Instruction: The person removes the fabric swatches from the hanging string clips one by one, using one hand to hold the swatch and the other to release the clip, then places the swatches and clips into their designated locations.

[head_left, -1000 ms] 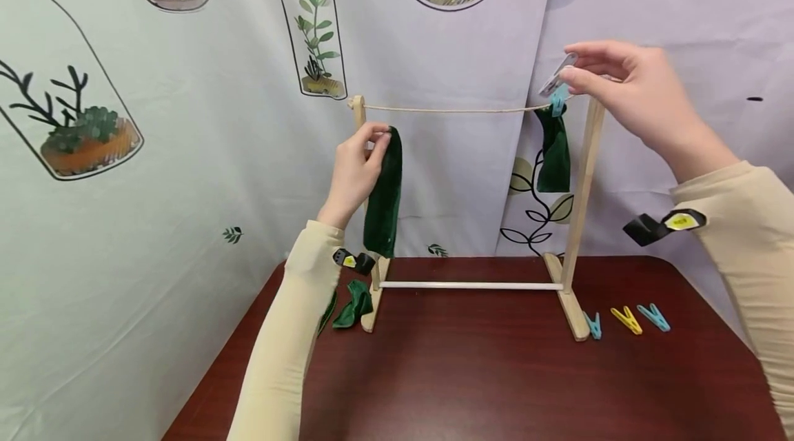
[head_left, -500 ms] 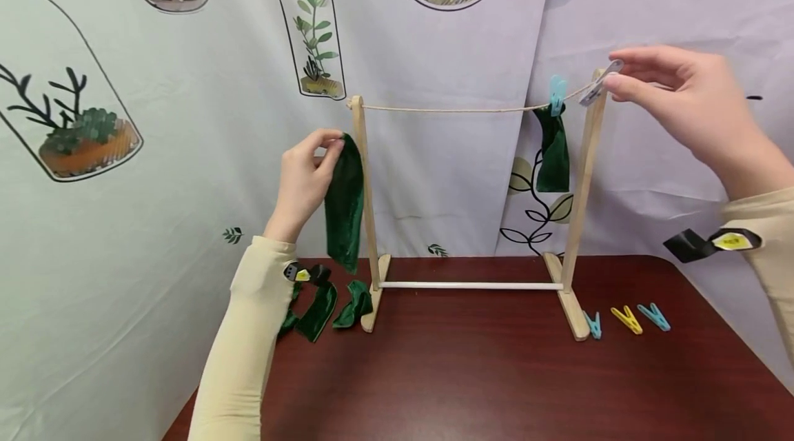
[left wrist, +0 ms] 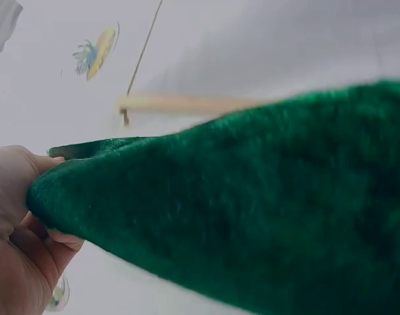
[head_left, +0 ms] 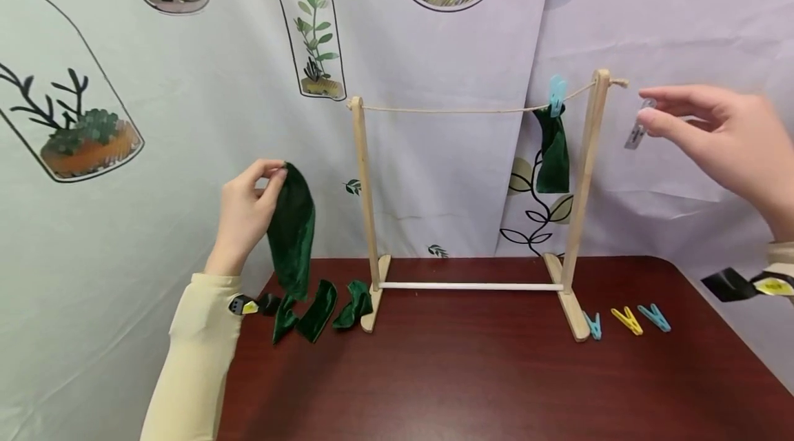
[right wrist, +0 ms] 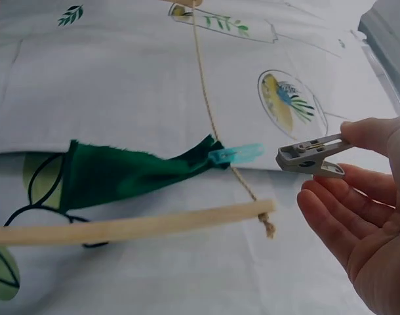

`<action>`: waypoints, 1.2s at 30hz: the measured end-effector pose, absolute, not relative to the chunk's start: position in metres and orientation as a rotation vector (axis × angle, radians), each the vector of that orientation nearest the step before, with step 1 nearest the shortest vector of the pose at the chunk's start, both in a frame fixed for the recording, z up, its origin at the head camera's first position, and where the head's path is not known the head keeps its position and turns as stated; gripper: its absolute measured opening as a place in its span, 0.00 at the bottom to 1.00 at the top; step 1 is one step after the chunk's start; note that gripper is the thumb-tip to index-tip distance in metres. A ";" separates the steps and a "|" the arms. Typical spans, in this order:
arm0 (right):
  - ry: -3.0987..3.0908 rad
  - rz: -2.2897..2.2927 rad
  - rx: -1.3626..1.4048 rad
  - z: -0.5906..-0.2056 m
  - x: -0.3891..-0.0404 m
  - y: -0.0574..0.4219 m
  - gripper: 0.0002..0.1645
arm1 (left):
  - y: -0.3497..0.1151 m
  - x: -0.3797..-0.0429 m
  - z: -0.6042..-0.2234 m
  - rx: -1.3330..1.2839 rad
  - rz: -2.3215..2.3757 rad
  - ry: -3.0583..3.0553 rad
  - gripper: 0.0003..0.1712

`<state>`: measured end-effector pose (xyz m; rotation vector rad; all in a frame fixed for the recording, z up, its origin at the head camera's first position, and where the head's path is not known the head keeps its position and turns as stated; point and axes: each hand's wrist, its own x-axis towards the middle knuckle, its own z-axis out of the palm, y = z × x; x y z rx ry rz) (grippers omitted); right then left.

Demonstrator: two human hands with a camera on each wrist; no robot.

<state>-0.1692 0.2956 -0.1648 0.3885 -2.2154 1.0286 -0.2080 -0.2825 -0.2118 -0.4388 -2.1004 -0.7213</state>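
My left hand [head_left: 243, 210] pinches the top end of a green velvet cloth strip [head_left: 294, 234], which hangs down left of the wooden rack, its lower end overlapping other cloth pieces in the head view. In the left wrist view this cloth [left wrist: 239, 197] fills much of the picture. To the right of the rack, my right hand [head_left: 722, 134] pinches a grey clothespin [right wrist: 311, 155] between thumb and fingers, nothing in its jaws. On the rack's cord [head_left: 446, 111], a light blue clothespin [head_left: 557, 95] clips a second green cloth [head_left: 553, 155] near the right post.
Green cloth pieces [head_left: 317, 311] lie on the dark red table [head_left: 471, 372] by the rack's left foot [head_left: 375, 296]. Two blue clothespins [head_left: 654, 317] and a yellow clothespin [head_left: 626, 320] lie right of the right foot [head_left: 567, 300]. A white crossbar [head_left: 471, 286] joins the posts.
My left hand has carried the cloth strip left and down, away from the rack. My right hand has moved right and down with the grey clothespin, away from the hung cloth.
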 end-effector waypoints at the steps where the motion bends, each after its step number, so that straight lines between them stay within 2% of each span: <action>1: -2.225 1.004 0.376 -0.169 -0.168 0.298 0.23 | -0.288 -0.206 -0.214 -0.426 -0.715 -2.104 0.14; 10: -2.230 0.947 0.265 -0.206 -0.156 0.323 0.27 | -0.334 -0.182 -0.230 -0.320 -0.652 -2.148 0.15; 20: -2.117 1.130 0.252 -0.244 -0.147 0.350 0.24 | -0.366 -0.161 -0.251 -0.204 -0.584 -2.206 0.14; 28: -2.059 1.202 0.253 -0.283 -0.143 0.358 0.29 | -0.378 -0.153 -0.283 -0.193 -0.594 -2.255 0.13; 36: -2.147 1.194 0.173 -0.323 -0.135 0.365 0.29 | -0.392 -0.149 -0.321 -0.171 -0.617 -2.302 0.12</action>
